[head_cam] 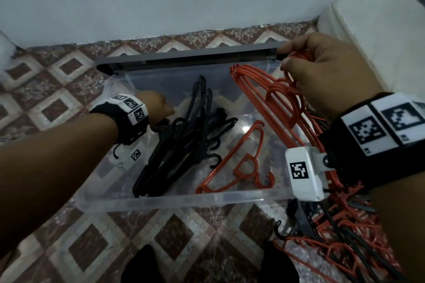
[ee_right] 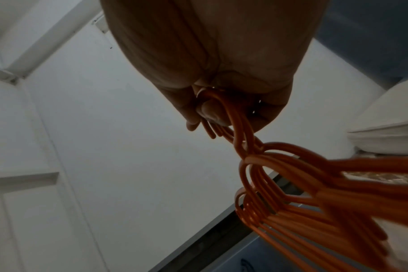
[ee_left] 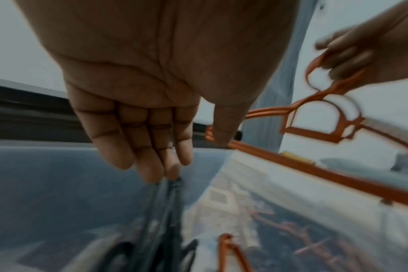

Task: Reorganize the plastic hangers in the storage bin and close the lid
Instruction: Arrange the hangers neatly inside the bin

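Sorting step: right hand [head_cam: 322, 71] grips the orange hanger bundle [head_cam: 271, 96] by its hooks at upper right, left hand [ee_left: 138, 128], fingers straight, touches the black hangers [head_cam: 184, 135]; next, lower the bundle into the bin [head_cam: 184, 200].

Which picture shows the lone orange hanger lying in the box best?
The head view: the lone orange hanger lies whole on the clear bin's floor. The left wrist view shows only a blurry end of it; the right wrist view misses it.

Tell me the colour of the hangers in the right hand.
Orange hangers, clearest in the right wrist view.
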Motion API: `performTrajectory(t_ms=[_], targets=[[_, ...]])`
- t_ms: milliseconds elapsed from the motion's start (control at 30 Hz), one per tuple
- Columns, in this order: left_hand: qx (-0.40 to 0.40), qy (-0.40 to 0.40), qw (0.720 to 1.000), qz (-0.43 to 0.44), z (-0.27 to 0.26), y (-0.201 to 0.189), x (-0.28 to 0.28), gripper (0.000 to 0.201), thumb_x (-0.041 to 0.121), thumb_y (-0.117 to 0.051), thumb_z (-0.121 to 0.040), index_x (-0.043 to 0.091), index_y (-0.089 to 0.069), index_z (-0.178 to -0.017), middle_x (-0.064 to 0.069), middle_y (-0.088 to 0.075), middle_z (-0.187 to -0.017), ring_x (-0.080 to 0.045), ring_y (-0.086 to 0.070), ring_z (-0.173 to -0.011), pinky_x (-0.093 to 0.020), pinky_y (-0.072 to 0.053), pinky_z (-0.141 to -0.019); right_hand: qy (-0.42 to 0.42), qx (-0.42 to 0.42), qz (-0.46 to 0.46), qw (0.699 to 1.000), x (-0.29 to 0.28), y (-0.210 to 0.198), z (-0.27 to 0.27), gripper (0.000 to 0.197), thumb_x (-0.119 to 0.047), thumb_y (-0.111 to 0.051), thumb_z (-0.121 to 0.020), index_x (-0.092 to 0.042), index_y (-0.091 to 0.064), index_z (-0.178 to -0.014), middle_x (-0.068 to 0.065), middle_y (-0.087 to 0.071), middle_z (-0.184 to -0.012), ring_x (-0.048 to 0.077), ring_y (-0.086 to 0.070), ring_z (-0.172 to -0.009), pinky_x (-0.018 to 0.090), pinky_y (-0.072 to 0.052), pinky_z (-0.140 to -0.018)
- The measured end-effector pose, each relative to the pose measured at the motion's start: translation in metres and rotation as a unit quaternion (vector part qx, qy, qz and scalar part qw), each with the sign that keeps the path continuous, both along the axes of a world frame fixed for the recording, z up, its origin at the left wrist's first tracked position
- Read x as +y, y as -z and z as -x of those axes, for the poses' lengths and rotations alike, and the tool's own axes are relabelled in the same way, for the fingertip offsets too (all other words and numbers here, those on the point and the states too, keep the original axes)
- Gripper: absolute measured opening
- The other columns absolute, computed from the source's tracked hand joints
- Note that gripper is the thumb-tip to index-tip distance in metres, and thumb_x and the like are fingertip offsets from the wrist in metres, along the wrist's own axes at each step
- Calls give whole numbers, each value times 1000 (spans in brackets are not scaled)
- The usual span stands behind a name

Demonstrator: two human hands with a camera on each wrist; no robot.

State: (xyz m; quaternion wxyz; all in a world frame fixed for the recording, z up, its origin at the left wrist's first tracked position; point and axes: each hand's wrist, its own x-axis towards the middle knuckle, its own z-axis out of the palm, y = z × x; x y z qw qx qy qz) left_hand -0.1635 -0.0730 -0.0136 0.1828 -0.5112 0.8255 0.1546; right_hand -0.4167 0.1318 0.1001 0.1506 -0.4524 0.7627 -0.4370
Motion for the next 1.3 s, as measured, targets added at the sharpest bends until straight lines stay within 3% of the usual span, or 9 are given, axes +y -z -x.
performTrajectory(t_ms=[133, 233, 500, 633, 833, 1067, 1133, 1233, 1300], targets=[[61, 92, 993, -32, 14, -56, 45, 37, 61, -48, -92, 27, -60, -85, 5, -61, -86, -17, -57, -80, -31, -42, -72, -35, -27, 31, 999, -7, -4, -20, 14, -27, -53, -85, -32, -65, -89, 2, -66, -79, 30, -63, -75, 53, -55, -68], [149, 69, 975, -151, 27, -58, 80, 39, 68, -46, -88, 35, -63, -98, 10, -66, -97, -13, -64, -90, -31, -49, -81, -80, -54, 55, 994, -13, -11, -42, 13, -26, -50, -86, -31, -63, -88, 3, -63, -77, 32, -58, -71, 54, -53, -68], [533, -270, 705, -382, 43, -44, 112, 32, 15, -54, -97, -7, -57, -121, -28, -64, -115, -37, -67, -95, -46, -55, -89, -108, -348, 164, 917, -8, -30, -51, 20, -8, -46, -96, -20, -61, -89, -5, -46, -59, 11, -36, -49, 26, -38, -55], [617, -297, 646, -337, 47, -61, 113, 15, 7, -47, -99, -4, -56, -106, -26, -58, -85, -33, -62, -66, -45, -55, -72, -122, -421, 164, 884, -7, -33, -53, 22, -3, -42, -98, -15, -59, -90, -1, -40, -58, 12, -38, -45, 22, -41, -52], [632, -289, 680, -233, 48, -64, 108, 17, 15, -41, -103, 7, -50, -90, -5, -43, -58, -15, -40, -42, -28, -43, -43, -108, -438, 155, 879, -12, -26, -48, 25, 0, -42, -92, -14, -62, -99, 1, -49, -59, 12, -48, -48, 26, -47, -54], [544, -262, 797, -34, 42, -59, 93, 30, 37, -41, -100, 11, -54, -93, -8, -56, -65, -31, -54, -53, -37, -48, -52, 0, -304, 32, 952, -13, -3, -36, 34, -10, -49, -75, -27, -70, -96, 3, -70, -79, 17, -64, -70, 46, -58, -78], [465, -196, 862, 49, 36, -62, 92, 36, 41, -37, -101, 10, -56, -97, -12, -63, -79, -36, -60, -70, -38, -49, -63, 20, -178, -35, 983, -12, 4, -30, 29, -18, -50, -84, -25, -64, -108, 13, -69, -101, 21, -62, -83, 40, -52, -78], [373, -81, 914, 137, 33, -70, 95, 32, 39, -34, -103, 12, -48, -95, 0, -52, -71, -26, -49, -64, -33, -31, -60, -17, 73, -82, 994, -7, 9, -25, 48, -44, -59, -86, -26, -50, -130, 3, -58, -125, 20, -55, -111, 29, -39, -87], [363, -9, 920, 146, 37, -75, 104, 23, 36, -35, -103, 16, -39, -92, 4, -44, -65, -20, -41, -55, -33, -27, -57, -73, 57, -131, 987, -4, 9, -33, 70, -59, -66, -78, -29, -43, -137, -4, -56, -122, 16, -54, -109, 29, -39, -86]])
